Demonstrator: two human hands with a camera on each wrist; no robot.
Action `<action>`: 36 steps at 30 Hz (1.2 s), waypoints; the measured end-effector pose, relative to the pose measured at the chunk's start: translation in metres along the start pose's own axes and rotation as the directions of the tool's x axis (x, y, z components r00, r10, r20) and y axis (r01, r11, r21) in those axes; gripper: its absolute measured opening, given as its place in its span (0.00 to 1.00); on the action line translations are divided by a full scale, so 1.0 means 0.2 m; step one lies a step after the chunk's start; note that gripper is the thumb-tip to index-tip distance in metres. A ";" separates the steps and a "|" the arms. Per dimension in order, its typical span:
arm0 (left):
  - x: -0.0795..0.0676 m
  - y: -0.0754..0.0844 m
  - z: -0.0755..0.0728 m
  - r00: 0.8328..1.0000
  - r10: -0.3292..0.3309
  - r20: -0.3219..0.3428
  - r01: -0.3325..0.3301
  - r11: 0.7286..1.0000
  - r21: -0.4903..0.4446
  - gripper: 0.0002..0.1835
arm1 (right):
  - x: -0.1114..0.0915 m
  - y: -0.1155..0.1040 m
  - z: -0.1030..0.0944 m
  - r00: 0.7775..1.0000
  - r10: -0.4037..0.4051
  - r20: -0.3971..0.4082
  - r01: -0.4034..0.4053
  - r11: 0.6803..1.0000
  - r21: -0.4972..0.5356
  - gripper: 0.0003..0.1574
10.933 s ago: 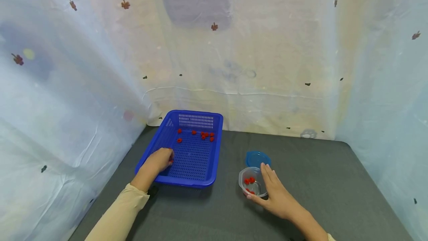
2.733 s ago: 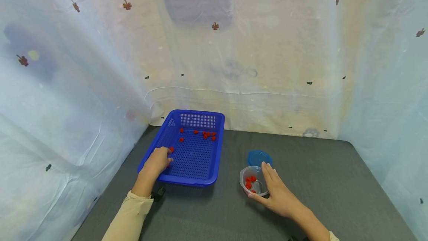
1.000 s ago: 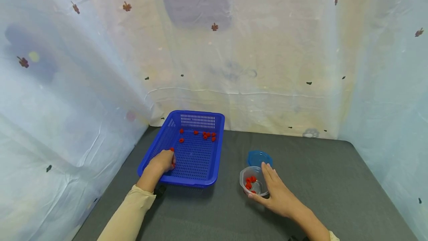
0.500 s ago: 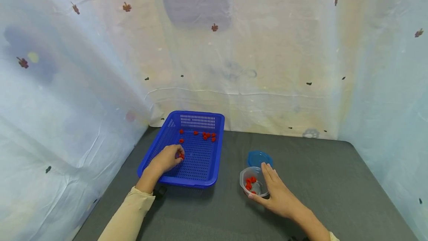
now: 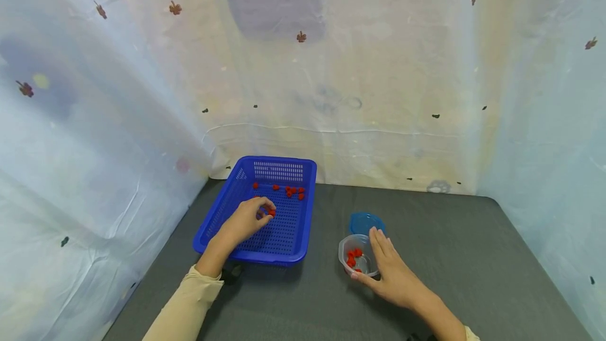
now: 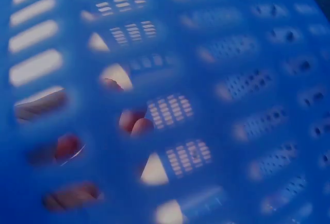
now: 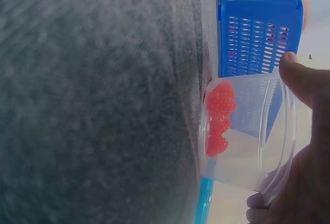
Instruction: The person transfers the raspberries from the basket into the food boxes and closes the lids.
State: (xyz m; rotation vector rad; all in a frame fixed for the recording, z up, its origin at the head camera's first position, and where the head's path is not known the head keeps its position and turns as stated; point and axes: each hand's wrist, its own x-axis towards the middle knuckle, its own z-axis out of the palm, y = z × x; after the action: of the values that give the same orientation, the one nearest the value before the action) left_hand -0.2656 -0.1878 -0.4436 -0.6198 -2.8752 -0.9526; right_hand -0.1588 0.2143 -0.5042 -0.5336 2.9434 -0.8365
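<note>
Over the blue basket (image 5: pixel 284 238), my left hand (image 5: pixel 243 221) pinches a raspberry (image 5: pixel 272 213) between thumb and fingers. In the left wrist view the basket's slotted wall (image 6: pixel 206 131) fills the picture, and only bits of fingers and red show through its slots. My right hand (image 5: pixel 395 282) holds a clear plastic container (image 5: pixel 342 252) by its rim, thumb on the near side and fingers on the far side. Several raspberries (image 7: pixel 220 103) lie on the container's bottom. More raspberries (image 5: pixel 291 191) are spread toward the basket's far end.
Behind the container a blue lid (image 5: pixel 365 221) lies flat on the dark grey table (image 5: pixel 450 241). A pale patterned curtain (image 5: pixel 379 78) hangs along the back and sides. Dark table surface lies between basket and container.
Within the basket, my left hand closed on a raspberry near the left wall, then rose and moved right and away with it. My right hand stays on the container.
</note>
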 end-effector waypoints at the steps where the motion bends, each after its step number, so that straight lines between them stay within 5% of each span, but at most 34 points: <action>1: 0.00 0.01 0.00 1.000 0.006 -0.001 -0.006 1.000 -0.006 0.10 | 0.00 0.00 0.00 1.000 0.002 0.001 -0.002 1.000 0.004 0.77; 36: -0.01 0.32 0.13 0.994 0.097 -0.047 -0.102 0.984 -0.142 0.09 | 0.01 0.01 0.00 1.000 0.021 0.022 -0.021 1.000 0.001 0.80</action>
State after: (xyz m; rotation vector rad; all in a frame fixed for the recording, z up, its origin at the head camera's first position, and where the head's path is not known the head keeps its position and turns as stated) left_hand -0.2369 -0.1271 -0.4283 -0.7385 -2.7291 -1.1519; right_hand -0.1610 0.2148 -0.5042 -0.5081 2.9229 -0.8247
